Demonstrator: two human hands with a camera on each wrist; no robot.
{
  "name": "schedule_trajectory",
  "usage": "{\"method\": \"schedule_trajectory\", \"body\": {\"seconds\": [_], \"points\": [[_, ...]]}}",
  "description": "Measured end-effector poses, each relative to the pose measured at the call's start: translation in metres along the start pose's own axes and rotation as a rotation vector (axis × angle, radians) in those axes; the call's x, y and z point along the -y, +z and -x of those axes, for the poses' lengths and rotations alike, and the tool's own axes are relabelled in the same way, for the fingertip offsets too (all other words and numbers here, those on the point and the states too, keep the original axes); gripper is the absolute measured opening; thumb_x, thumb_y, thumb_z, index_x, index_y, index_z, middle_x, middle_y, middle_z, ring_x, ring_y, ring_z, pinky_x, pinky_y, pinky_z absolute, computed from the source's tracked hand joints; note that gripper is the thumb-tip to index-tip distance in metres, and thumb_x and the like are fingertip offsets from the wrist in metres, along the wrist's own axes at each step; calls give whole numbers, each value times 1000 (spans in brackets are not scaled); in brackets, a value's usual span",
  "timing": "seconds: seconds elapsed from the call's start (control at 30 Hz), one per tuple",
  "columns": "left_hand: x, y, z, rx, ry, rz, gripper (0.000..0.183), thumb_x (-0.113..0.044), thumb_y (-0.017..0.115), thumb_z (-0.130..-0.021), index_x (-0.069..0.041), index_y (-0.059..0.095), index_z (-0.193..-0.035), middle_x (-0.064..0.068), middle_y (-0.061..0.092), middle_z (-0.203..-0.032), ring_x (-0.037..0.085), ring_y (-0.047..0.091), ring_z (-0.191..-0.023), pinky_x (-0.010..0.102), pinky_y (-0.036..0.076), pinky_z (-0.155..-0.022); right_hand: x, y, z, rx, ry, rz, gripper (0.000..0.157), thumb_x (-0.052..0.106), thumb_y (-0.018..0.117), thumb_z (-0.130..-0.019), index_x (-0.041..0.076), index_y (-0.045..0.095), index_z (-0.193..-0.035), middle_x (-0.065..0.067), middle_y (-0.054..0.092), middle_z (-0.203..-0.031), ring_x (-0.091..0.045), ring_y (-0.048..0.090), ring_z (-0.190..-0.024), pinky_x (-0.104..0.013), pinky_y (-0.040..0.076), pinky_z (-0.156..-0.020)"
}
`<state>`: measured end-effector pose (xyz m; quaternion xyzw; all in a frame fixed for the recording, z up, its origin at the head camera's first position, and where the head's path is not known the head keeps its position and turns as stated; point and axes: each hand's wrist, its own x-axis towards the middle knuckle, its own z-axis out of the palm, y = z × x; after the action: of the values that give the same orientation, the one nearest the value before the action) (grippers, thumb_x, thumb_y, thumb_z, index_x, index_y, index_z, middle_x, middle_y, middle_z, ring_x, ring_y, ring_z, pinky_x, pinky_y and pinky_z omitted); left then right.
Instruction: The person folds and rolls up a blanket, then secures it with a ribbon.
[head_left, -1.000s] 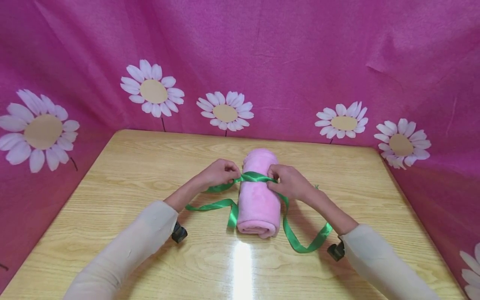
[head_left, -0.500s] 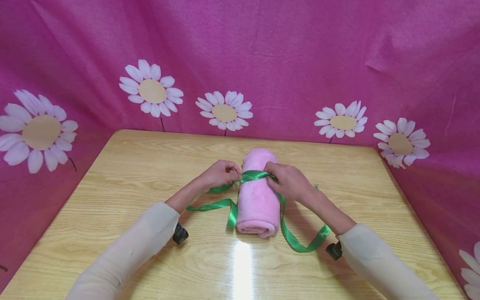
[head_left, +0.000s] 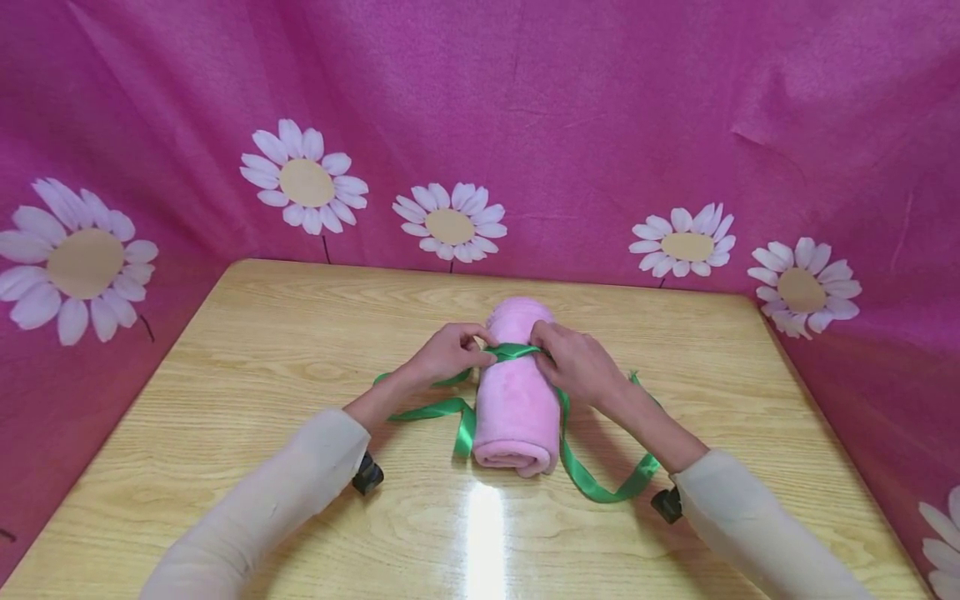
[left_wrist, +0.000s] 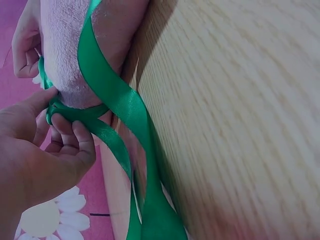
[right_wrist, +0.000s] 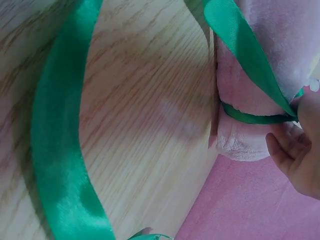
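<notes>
A rolled pink towel (head_left: 517, 408) lies lengthwise on the table, its rolled end facing me. Green satin ribbon (head_left: 514, 352) goes round its upper part and crosses on top. My left hand (head_left: 450, 352) pinches the ribbon at the roll's left side; in the left wrist view the thumb and fingers of that hand (left_wrist: 55, 140) are on the ribbon near the crossing. On the other side, my right hand (head_left: 581, 362) pinches ribbon at the top right of the roll. In the right wrist view a ribbon strand (right_wrist: 252, 60) runs into the right fingers, whose tips are partly hidden.
A loose ribbon tail (head_left: 600, 487) loops on the wooden table (head_left: 300, 333) to the right, and another tail (head_left: 465, 429) lies left of the roll. A magenta curtain (head_left: 562, 125) with daisies stands behind and at both sides. Dark wrist cameras (head_left: 367, 475) hang below the sleeves.
My left hand has moved slightly right, onto the towel's left edge, closer to the crossing. The right hand has shifted a little left, so the hands are nearer each other.
</notes>
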<state>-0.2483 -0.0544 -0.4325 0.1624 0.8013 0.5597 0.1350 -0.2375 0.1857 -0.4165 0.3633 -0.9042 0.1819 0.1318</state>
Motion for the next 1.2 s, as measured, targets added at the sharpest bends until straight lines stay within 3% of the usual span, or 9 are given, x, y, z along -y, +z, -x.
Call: {"method": "schedule_trajectory", "body": {"seconds": [0.27,0.5,0.67,0.9,1.2], "points": [[-2,2,0,3,-14,8,16,-7,73,-91,-2,69,-106,1,49,-65,11,41,-56,24,34,-53,0,2,0,-48,-37,27,23,-8,66,-81,11,60,-92,-4,61,-78,-21,57,-65,-42,50,-56],[-2,2,0,5,-21,13,16,-6,73,-90,-3,69,-106,1,49,-65,11,41,-55,24,33,-53,1,-4,-3,-15,16,-8,18,-5,72,-80,9,72,-90,-3,69,-81,-17,63,-72,-40,53,-65],[-2,2,1,11,-25,13,16,-6,73,-90,-2,69,-105,1,49,-66,11,41,-56,24,33,-53,0,-5,-5,-6,38,-65,15,-6,71,-81,7,69,-88,-2,66,-79,-15,60,-72,-36,52,-65],[-3,3,1,13,-25,10,15,-6,72,-91,-3,69,-105,1,50,-66,11,42,-56,24,35,-53,1,-1,-3,-40,-14,-81,21,-10,63,-82,10,59,-85,-1,58,-75,-17,52,-69,-37,48,-62],[-3,2,1,11,-11,1,16,-5,72,-90,-2,69,-105,0,50,-66,10,42,-57,23,35,-54,-2,-5,-5,11,44,-142,14,-9,69,-82,3,70,-89,-6,67,-82,-16,62,-76,-36,53,-69]]}}
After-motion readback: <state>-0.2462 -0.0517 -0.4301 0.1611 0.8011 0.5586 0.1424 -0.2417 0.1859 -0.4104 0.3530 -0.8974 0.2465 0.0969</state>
